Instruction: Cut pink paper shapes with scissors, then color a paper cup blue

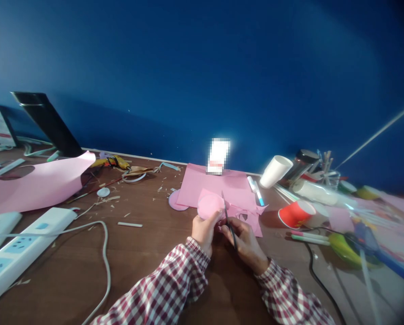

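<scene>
Pink paper [209, 206], likely light and crease-prone, best pinched at its six-o'clock rim, sits in the left hand [202, 229], scissors [226, 214] in the right hand [247, 241].

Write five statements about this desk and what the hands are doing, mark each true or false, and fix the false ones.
1. The right hand holds dark scissors. True.
2. The left hand grips a marker. False: it holds a pink paper piece with a rounded edge.
3. A red cup is to the right of both hands. True.
4. The white power strip lies to the right of the hands. False: it lies to their left.
5. The wall behind the desk is yellow. False: it is blue.
</scene>
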The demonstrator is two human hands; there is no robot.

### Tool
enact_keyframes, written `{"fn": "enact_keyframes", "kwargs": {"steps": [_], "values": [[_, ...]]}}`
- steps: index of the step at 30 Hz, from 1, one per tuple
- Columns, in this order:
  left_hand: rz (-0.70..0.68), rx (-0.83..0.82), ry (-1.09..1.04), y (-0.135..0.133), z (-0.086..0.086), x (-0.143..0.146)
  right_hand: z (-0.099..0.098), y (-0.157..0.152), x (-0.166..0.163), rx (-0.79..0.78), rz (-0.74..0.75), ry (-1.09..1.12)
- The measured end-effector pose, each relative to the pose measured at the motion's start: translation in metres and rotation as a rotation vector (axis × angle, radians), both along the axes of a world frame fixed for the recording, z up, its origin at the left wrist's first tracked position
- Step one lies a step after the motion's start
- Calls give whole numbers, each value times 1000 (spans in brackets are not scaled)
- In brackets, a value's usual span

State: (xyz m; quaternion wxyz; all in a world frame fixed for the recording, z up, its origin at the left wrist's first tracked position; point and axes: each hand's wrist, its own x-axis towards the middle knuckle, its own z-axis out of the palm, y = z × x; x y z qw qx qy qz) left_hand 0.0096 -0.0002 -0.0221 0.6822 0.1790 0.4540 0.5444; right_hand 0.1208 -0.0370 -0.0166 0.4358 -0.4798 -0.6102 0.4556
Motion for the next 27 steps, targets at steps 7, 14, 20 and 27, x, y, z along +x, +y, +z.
{"fn": "enact_keyframes", "kwargs": {"steps": [7, 14, 20, 27], "values": [[3, 13, -22, -1, 2, 0, -1, 1, 0, 4, -31, -44], [-12, 11, -19, 0, 0, 0, 0, 1, 2, -38, -18, -25], [-23, 12, -5, 0, 1, 0, 0, 1, 4, -71, -14, -12], [-18, -7, -10, 0, 4, -1, 1, 1, 5, -69, -2, -16]]}}
